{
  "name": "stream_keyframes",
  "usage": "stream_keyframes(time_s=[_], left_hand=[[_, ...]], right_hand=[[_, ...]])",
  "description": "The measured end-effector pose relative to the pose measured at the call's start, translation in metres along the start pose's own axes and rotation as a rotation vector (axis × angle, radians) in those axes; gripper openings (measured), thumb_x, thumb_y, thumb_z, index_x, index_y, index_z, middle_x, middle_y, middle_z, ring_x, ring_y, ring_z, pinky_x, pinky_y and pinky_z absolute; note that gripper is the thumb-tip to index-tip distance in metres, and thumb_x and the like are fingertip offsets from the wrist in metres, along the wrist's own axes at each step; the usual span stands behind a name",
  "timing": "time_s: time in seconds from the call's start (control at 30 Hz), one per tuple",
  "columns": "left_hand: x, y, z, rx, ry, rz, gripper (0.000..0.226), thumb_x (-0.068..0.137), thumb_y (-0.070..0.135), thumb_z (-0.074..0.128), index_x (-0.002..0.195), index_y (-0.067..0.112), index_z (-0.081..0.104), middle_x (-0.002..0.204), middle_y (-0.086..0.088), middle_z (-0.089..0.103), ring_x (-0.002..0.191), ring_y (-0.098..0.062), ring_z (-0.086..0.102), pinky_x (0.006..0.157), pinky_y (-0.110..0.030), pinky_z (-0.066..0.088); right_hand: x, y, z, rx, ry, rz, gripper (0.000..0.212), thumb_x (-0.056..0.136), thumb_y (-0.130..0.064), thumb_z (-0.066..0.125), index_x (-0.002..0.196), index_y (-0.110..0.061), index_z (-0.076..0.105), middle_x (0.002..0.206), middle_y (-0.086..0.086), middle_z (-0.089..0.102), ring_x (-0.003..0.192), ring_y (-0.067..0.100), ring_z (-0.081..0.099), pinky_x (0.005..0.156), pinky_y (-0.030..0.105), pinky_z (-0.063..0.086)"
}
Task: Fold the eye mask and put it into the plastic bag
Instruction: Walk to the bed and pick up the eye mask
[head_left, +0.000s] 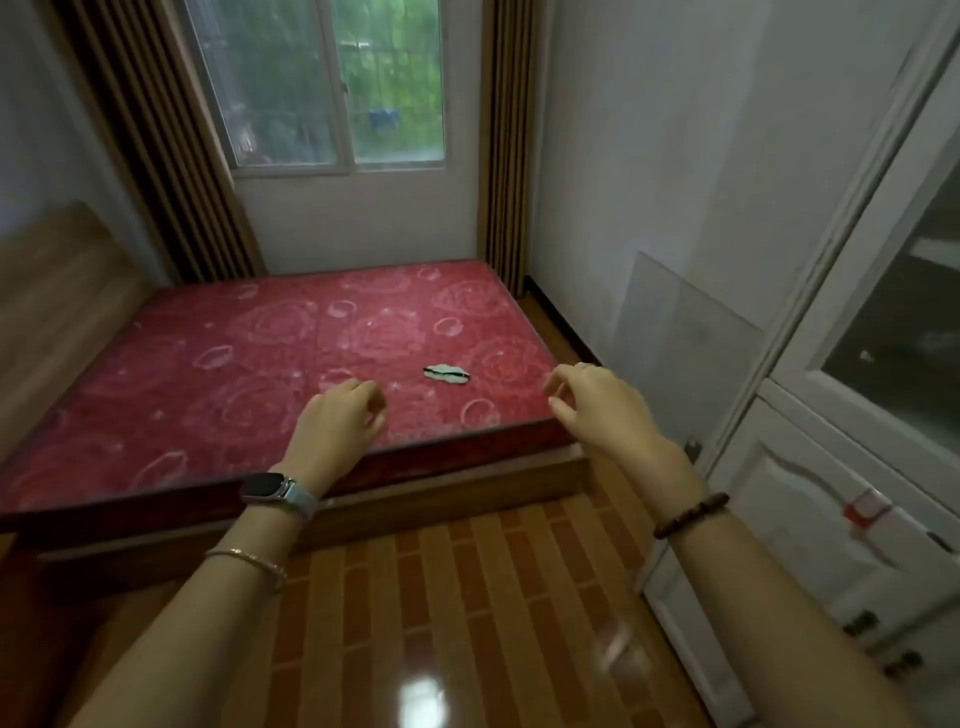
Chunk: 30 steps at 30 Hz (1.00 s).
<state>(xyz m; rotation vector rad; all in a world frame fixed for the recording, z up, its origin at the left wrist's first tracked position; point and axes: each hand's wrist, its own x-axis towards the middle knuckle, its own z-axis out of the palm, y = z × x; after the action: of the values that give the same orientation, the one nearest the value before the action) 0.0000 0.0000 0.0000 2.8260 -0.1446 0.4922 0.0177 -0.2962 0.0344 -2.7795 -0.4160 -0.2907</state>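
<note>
Red, rose-patterned mattress (270, 353) carried the pale green eye mask (447, 374) near its front right corner, lying flat. Both hands hovered short of it, empty: left hand (337, 421) with fingers loosely curled, right hand (597, 405) loosely spread.

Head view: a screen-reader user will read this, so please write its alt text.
Two empty hands, left hand and right hand, reach over a red mattress toward a small pale eye mask lying near its right edge. A window is behind; no plastic bag shows.
</note>
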Motion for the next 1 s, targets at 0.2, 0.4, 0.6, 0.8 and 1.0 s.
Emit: stream_keyframes(time_s=[0.2, 0.4, 0.6, 0.8, 1.0], left_hand=[[-0.063, -0.004, 0.038, -0.062, -0.084, -0.076, 0.011, 0.092, 0.016, 0.061, 0.099, 0.01, 0.067, 0.092, -0.008, 0.065, 0.087, -0.03, 0.065, 0.075, -0.043, 0.052], [-0.105, 0.0, 0.064, -0.052, -0.175, -0.105, 0.012, 0.092, 0.017, 0.06, 0.1, 0.011, 0.066, 0.095, -0.007, 0.066, 0.09, -0.028, 0.064, 0.078, -0.043, 0.051], [-0.123, 0.007, 0.081, -0.018, -0.211, -0.126, 0.011, 0.093, 0.02, 0.06, 0.1, 0.013, 0.066, 0.094, -0.004, 0.067, 0.089, -0.026, 0.064, 0.077, -0.041, 0.051], [-0.128, 0.009, 0.092, -0.035, -0.194, -0.169, 0.011, 0.093, 0.021, 0.061, 0.102, 0.016, 0.066, 0.095, -0.001, 0.067, 0.087, -0.022, 0.065, 0.077, -0.039, 0.052], [-0.098, -0.002, 0.1, -0.041, -0.187, -0.174, 0.01, 0.093, 0.02, 0.061, 0.1, 0.015, 0.066, 0.093, -0.002, 0.066, 0.087, -0.024, 0.064, 0.077, -0.04, 0.052]], right_hand=[[-0.039, 0.009, 0.047, 0.031, -0.098, 0.045, 0.014, 0.093, -0.025, 0.057, 0.105, -0.024, 0.065, 0.101, -0.002, 0.066, 0.094, 0.018, 0.063, 0.076, 0.039, 0.056], [-0.071, 0.022, 0.081, 0.045, -0.18, 0.06, 0.014, 0.093, -0.025, 0.057, 0.105, -0.025, 0.065, 0.103, -0.003, 0.066, 0.094, 0.018, 0.063, 0.069, 0.033, 0.051], [-0.089, 0.034, 0.098, 0.072, -0.255, 0.052, 0.014, 0.095, -0.027, 0.056, 0.106, -0.026, 0.064, 0.102, -0.005, 0.066, 0.091, 0.014, 0.064, 0.073, 0.037, 0.058], [-0.085, 0.047, 0.111, 0.087, -0.303, 0.045, 0.016, 0.096, -0.028, 0.054, 0.109, -0.025, 0.064, 0.104, -0.004, 0.066, 0.093, 0.014, 0.063, 0.074, 0.036, 0.058], [-0.057, 0.052, 0.12, 0.094, -0.344, 0.052, 0.017, 0.096, -0.027, 0.055, 0.109, -0.025, 0.065, 0.105, -0.004, 0.066, 0.093, 0.014, 0.064, 0.076, 0.039, 0.059]])
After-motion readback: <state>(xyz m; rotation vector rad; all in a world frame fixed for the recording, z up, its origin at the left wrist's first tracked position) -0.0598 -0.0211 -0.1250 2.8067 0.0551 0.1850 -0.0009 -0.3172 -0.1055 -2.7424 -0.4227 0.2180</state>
